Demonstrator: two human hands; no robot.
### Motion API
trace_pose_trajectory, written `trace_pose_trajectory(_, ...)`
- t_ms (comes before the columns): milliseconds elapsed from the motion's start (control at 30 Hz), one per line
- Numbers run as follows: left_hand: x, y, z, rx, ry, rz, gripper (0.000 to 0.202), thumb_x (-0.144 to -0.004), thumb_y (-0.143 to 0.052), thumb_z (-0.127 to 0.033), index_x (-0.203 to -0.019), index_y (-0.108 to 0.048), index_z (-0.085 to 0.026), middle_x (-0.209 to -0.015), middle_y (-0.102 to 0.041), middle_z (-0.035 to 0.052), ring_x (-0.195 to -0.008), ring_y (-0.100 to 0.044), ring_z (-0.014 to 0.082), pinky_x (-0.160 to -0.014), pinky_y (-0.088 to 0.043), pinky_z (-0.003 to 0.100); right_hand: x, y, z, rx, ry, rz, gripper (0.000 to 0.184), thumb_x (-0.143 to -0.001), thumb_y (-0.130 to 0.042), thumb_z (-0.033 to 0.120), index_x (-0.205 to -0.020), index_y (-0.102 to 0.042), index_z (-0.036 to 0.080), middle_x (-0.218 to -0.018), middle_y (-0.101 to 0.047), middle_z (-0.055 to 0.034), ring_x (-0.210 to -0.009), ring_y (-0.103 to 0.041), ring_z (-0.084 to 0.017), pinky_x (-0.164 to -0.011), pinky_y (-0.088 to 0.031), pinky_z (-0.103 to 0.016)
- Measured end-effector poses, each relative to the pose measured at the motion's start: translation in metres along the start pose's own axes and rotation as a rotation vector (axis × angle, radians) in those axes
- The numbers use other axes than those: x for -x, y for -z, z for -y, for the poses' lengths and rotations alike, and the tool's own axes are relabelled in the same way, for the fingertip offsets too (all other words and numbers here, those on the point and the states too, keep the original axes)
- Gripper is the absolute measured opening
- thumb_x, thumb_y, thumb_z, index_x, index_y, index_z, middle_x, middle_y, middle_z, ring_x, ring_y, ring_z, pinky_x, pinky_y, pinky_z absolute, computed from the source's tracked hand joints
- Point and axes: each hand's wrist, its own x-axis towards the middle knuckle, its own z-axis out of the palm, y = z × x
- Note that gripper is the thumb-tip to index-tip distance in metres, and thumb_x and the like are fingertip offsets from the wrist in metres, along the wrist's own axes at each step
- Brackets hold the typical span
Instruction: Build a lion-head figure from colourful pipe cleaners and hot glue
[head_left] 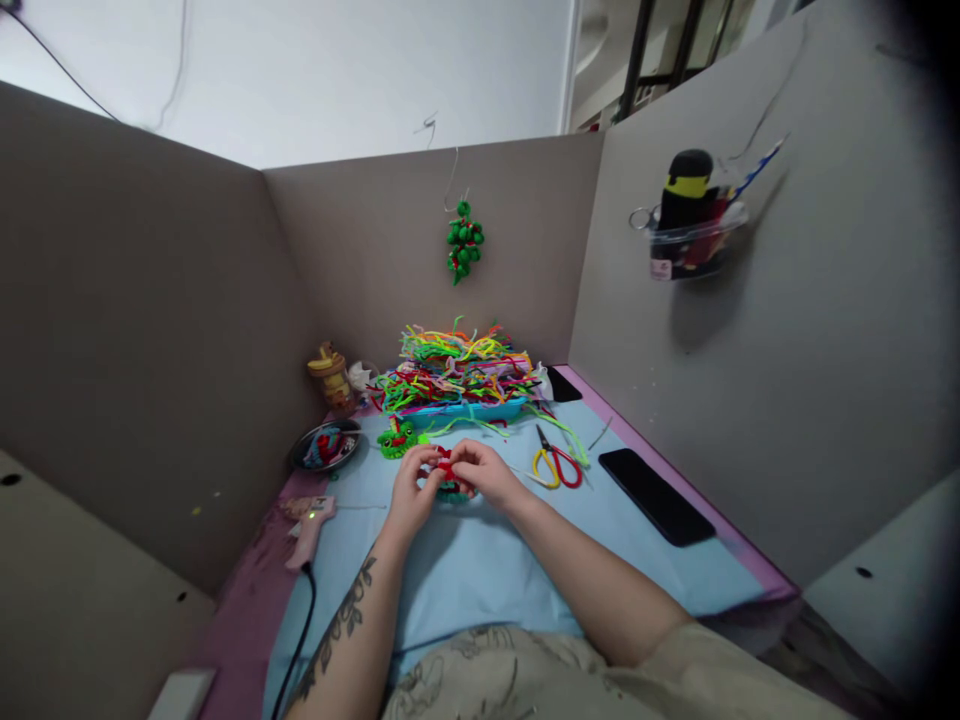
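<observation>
Both hands meet over the middle of the blue cloth (480, 590). Between them is a small craft piece of red and teal pipe cleaners (450, 488), partly hidden by the fingers. My left hand (414, 487) pinches its left side, thumb and fingers closed. My right hand (486, 474) grips it from the right with bent fingers. Just beyond my left hand lies a green fuzzy figure (397, 438) with red on top. Scissors (556, 466) with one yellow and one red handle rest to the right of my right hand.
A blue tray (469, 412) heaped with coloured pipe cleaners (457, 365) stands at the back. On the left are a dark bowl (352, 440), a pink glue gun (309, 530) with its cord, and a brown cup (332, 380). A black phone (656, 496) lies right. Grey partitions surround the table.
</observation>
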Motion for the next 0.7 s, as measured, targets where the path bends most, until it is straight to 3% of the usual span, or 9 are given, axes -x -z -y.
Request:
trace_pose_trajectory(500,0.0002,0.0003,0.0016,-0.008,0.002,0.013,0.013,-0.079,-0.056,-0.026,-0.088,-0.064,-0.020,-0.114,-0.053,0.0099,-0.101,-0.055,0.0214,-0.075,-0.050,0.032,-0.0009,0.0004,-0.0047,-0.013,0.011,0.005,0.007,-0.069,-0.053,0.020,-0.075,-0.053,0.020,-0.049,-0.049,0.0075,-0.037,-0.044,-0.008,-0.035,-0.034,-0.017)
trace_pose_trajectory(600,0.0002,0.0003,0.0019,0.007,0.003,-0.010,0.019,-0.080,-0.056,-0.025,-0.098,-0.062,-0.021,-0.114,-0.052,0.0099,-0.096,-0.056,0.0199,-0.073,-0.050,0.032,-0.0015,0.0008,-0.0057,-0.012,0.011,0.001,0.007,-0.069,-0.053,0.020,-0.075,-0.053,0.020,-0.049,-0.049,0.0076,-0.037,-0.044,-0.008,-0.034,-0.034,-0.017)
trace_pose_trajectory(700,0.0000,0.0005,0.0018,-0.006,-0.004,0.026,0.013,-0.080,-0.056,-0.025,-0.088,-0.065,-0.020,-0.112,-0.052,0.0102,-0.101,-0.055,0.0217,-0.075,-0.050,0.032,-0.0015,0.0008,-0.0051,-0.016,0.015,0.000,0.007,-0.068,-0.052,0.020,-0.075,-0.052,0.020,-0.048,-0.049,0.0078,-0.037,-0.044,-0.008,-0.034,-0.034,-0.017)
